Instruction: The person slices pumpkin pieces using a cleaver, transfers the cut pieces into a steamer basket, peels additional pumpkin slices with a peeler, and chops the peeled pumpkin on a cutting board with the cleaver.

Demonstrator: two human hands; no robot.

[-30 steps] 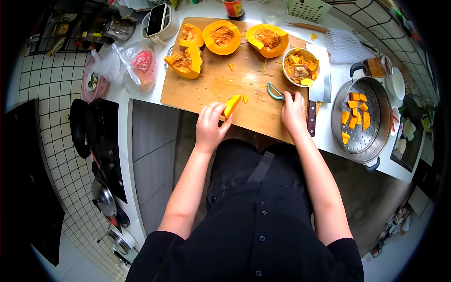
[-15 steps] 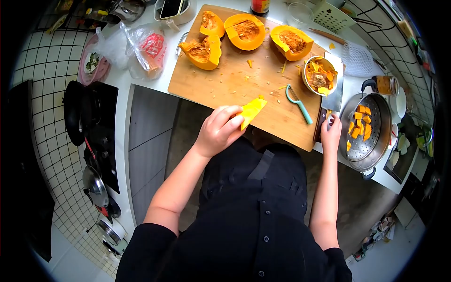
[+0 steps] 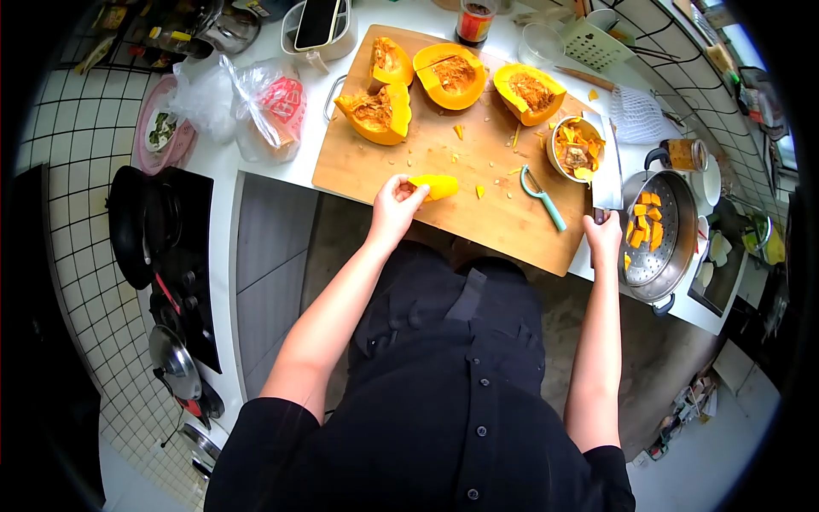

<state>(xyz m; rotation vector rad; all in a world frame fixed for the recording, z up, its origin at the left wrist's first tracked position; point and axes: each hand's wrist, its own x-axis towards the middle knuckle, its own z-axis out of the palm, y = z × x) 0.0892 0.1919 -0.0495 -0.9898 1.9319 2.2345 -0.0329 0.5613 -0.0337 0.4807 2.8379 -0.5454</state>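
Note:
My left hand [image 3: 397, 207] pinches a peeled pumpkin piece [image 3: 437, 187] over the front of the wooden cutting board [image 3: 478, 218]. At the board's right edge my right hand [image 3: 603, 235] is closed on the dark handle of a cleaver [image 3: 606, 166], its broad blade pointing away from me. A green peeler [image 3: 543, 199] lies on the board between my hands. Just left of the blade stands a bowl [image 3: 577, 148] of peels and pulp. Large pumpkin pieces [image 3: 450, 77] with seeds showing rest along the back of the board.
Right of the cleaver, a steamer pot [image 3: 671, 266] holds orange cubes. Jars and a green basket [image 3: 596, 43] stand at the back. Plastic bags [image 3: 271, 115], a pink basket [image 3: 177, 147] and a container with a phone [image 3: 318, 21] are at the left, beyond them a stove [image 3: 194, 256].
The peeler has left my right hand and lies on the board. My right hand has moved right and taken hold of the cleaver. My left hand has turned the pumpkin piece over the board.

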